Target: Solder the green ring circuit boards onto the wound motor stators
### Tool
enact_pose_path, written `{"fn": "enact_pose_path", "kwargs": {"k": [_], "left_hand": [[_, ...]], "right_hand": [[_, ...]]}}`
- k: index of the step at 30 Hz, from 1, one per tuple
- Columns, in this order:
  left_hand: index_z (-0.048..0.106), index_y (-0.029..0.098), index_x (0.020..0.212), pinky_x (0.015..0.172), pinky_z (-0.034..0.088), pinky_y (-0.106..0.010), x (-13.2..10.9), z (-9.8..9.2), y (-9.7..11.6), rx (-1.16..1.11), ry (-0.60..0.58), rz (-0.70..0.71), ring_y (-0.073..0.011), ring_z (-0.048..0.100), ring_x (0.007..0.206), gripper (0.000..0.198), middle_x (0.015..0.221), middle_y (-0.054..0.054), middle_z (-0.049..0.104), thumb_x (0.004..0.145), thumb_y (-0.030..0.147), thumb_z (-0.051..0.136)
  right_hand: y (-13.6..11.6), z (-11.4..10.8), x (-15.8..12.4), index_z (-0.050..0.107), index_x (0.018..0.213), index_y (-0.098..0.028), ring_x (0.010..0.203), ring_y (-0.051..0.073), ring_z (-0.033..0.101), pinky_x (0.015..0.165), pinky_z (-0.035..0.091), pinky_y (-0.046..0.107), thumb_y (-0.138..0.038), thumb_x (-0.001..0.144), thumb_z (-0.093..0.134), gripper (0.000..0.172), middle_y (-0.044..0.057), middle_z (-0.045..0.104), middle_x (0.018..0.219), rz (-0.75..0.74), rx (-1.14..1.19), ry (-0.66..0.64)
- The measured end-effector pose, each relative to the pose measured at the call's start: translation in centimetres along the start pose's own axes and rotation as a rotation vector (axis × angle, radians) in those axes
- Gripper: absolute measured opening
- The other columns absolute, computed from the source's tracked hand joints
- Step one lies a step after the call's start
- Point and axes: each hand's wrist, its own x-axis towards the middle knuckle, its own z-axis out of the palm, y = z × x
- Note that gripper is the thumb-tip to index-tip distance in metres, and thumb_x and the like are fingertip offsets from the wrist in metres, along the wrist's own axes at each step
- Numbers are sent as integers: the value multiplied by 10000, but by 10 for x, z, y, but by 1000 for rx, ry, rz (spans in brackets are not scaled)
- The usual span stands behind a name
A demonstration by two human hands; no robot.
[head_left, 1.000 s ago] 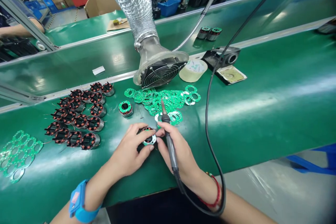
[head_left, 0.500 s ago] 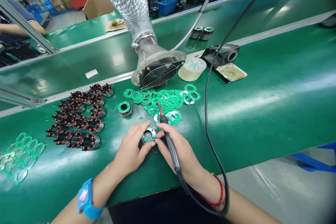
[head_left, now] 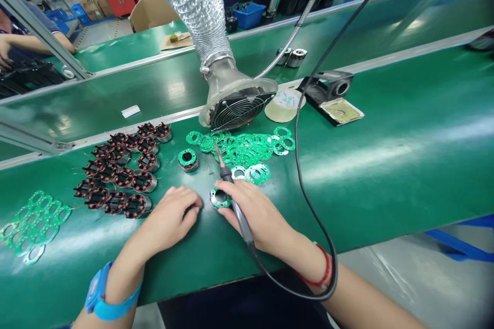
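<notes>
Steadying a board-capped motor stator [head_left: 216, 202] near the front edge of the bench [head_left: 386, 164], the right hand [head_left: 258, 212] in the head view has its fingers closed around a soldering iron [head_left: 242, 218] as well. The left hand [head_left: 173, 215] lies just beside, apart from the stator, fingers curled; their tips are hidden, so whether they grasp anything I cannot tell. The step looks like aligning the board for soldering; the next move probably calls for a firm hold and the iron's tip, now pointing away, turned onto it. Beyond lie loose ring circuit boards [head_left: 252, 149] under a fume extractor [head_left: 241, 111]; wound stators [head_left: 124, 177] crowd the left. The iron's cable [head_left: 297, 136] loops over the right wrist and could snag.
</notes>
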Motion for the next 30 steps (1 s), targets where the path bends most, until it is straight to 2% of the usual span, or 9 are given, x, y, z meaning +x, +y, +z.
{"fn": "enact_pose_path", "kwargs": {"k": [3,6,9,12,18,21,24,27,30], "left_hand": [[550,194,823,734,392,-320,3,2,1,-51,89,-36,-173,511,765,179,790,-17,569,898,171,389],[536,188,824,686,397,-262,6,10,6,-300,181,-106,-144,510,733,134,775,-2,554,898,203,425],[531,181,820,649,398,-230,10,20,11,-583,211,-168,-121,493,684,113,744,13,543,887,245,465],[528,174,814,634,387,-220,12,28,12,-718,213,-197,-111,466,666,137,728,19,520,886,276,471],[491,172,717,565,324,-208,14,29,12,-734,212,-268,-96,381,593,146,625,47,418,844,237,460],[469,178,676,541,304,-205,15,28,12,-708,231,-294,-93,369,568,129,599,53,408,800,192,436],[462,182,669,527,297,-204,17,28,13,-682,254,-328,-93,373,549,112,579,58,406,777,189,433],[462,185,673,522,296,-205,16,29,14,-626,284,-358,-94,382,536,101,567,60,412,769,181,433],[451,187,660,524,293,-209,16,29,18,-518,324,-360,-96,393,538,112,574,57,418,768,163,430]], "right_hand": [[2,6,-2,414,1239,-195,920,236,557,787,502,418,-193,886,514,367,102,590,1028,12,-21,57],[2,9,-3,407,1252,-194,920,234,556,777,503,409,-193,883,523,387,108,596,1046,9,-9,71],[0,10,-3,373,1291,-199,1010,248,549,830,485,433,-176,872,533,449,124,591,1165,-47,17,97],[-3,8,-4,346,1312,-213,1132,254,506,894,445,458,-129,849,536,508,118,554,1279,-153,44,133],[-6,4,-2,452,1211,-212,833,196,583,781,465,403,-82,839,511,399,48,685,920,-167,57,206],[-7,2,-2,461,1211,-215,786,173,621,803,476,392,-64,852,496,391,27,699,856,-155,128,274],[-7,-3,-6,475,1226,-204,723,161,653,735,512,348,-116,877,504,361,28,703,801,-83,165,355],[-8,-8,-14,555,1103,-211,689,165,677,649,544,314,-215,897,494,215,53,702,827,50,190,439],[-9,-12,-18,591,958,-215,668,177,689,619,562,309,-253,890,479,137,44,695,761,34,193,492]]}}
